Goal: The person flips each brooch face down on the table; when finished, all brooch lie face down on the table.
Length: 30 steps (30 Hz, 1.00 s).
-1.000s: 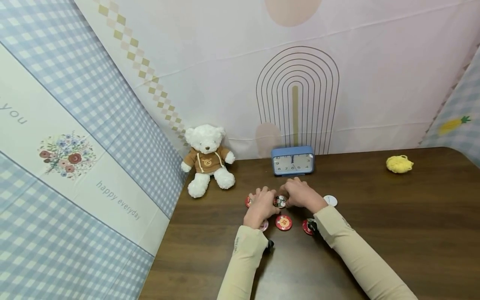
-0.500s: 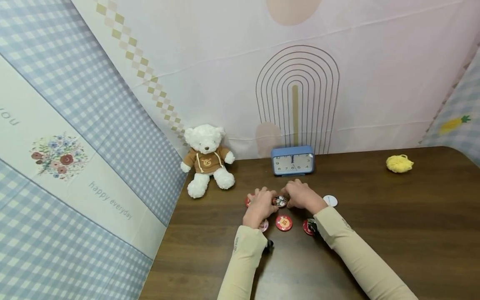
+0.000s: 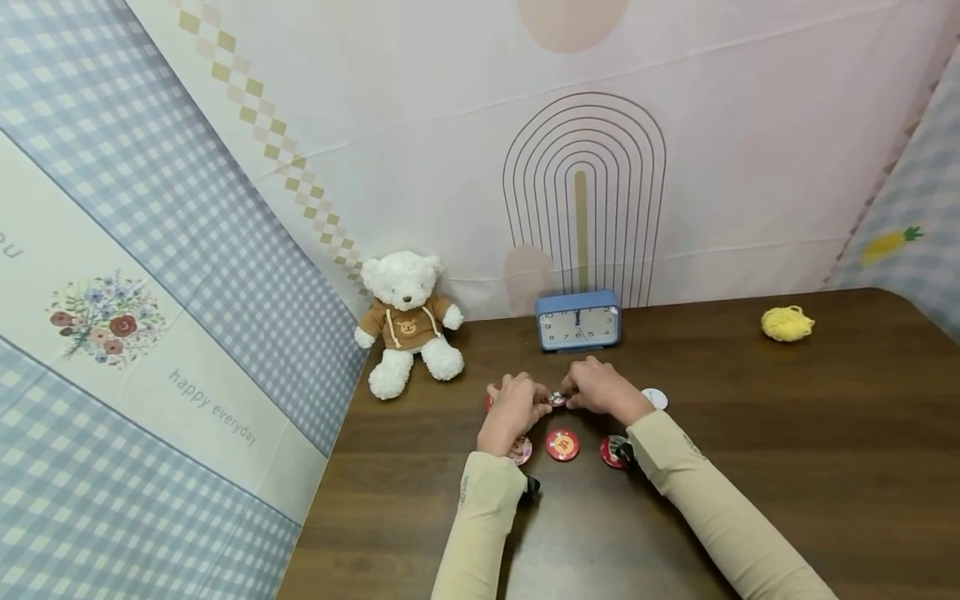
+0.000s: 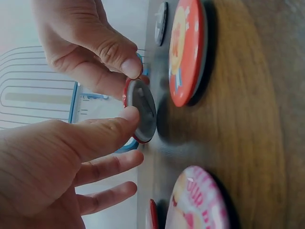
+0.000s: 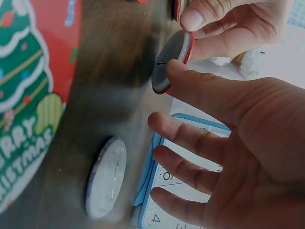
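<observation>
Holding a round badge with a red rim and a grey, metallic-looking back (image 4: 145,106) between them, the person's two hands meet above the dark brown wood-grain worktop (image 3: 405,500). The left hand (image 3: 515,412) pinches one side of the badge, thumb against the back, other fingers spread apart; the right hand (image 3: 602,388) pinches the opposite side between thumb and finger, its remaining fingers stretched out loosely. The badge is tilted, its smooth back turned towards both wrist cameras and crossed by a thin pin. Its printed face, seen at a slant in the head view, mixes dark, white and red, too small to make out. Whether its lower edge touches the worktop cannot be told.

Near the hands lie a round red badge with a yellow centre (image 3: 562,445), a round pink badge with lettering (image 4: 195,205), a round red badge with a green Christmas tree (image 5: 28,86) and a round badge showing its whitish back and pin (image 5: 107,177). Another round red badge (image 3: 490,397) is partly hidden by the left hand. Behind stand a blue rectangular clock (image 3: 578,322) and a seated white plush bear in a brown hoodie (image 3: 408,323); a ball of yellow yarn (image 3: 787,323) lies well apart, to the right.
</observation>
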Available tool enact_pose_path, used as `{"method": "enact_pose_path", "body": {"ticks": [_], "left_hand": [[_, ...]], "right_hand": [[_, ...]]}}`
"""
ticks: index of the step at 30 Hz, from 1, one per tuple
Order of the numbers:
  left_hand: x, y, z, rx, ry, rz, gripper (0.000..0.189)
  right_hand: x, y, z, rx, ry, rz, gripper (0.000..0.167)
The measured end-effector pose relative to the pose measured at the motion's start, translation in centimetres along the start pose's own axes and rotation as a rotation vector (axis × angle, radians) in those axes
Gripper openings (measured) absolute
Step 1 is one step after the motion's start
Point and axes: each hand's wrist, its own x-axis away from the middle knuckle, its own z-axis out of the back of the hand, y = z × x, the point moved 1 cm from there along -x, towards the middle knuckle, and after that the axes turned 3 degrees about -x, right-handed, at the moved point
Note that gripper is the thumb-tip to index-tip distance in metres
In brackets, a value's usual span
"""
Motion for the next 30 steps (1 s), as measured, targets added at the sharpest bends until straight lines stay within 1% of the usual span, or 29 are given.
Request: {"method": "enact_pose_path", "body": {"ticks": [5, 11, 14, 18, 22, 26, 30], "left_hand": [[0.0, 0.2, 0.5, 0.007, 0.062, -0.014, 0.007], [-0.3, 0.4, 0.7, 0.000, 0.101, -0.005, 0.008], [-0.4, 0.4, 0.7, -0.010, 0.111, 0.005, 0.010], [-0.5, 0.4, 0.6, -0.014, 0.106, 0.009, 0.012], [-0.5, 0.4, 0.5, -0.016, 0.120, 0.013, 0.014], [-0.5, 0.4, 0.4, -0.020, 0.136, 0.021, 0.014], [-0.6, 0.4, 0.2, -0.023, 0.130, 0.034, 0.010]], "right_hand": [[0.5, -0.2, 0.4, -0.007, 0.032, 0.022, 0.011], [0.9, -0.5, 1.1, -0.006, 0.042, 0.046, 0.014], [0.9, -0.4, 1.1, -0.010, 0.037, 0.047, 0.015], [0.8, -0.3, 1.1, -0.011, 0.030, 0.058, 0.019], [0.7, -0.1, 1.0, -0.009, 0.046, 0.082, 0.019], [0.5, -0.1, 1.0, 0.001, 0.053, 0.063, 0.019], [0.5, -0.4, 1.0, 0.008, 0.046, 0.036, 0.019]]}}
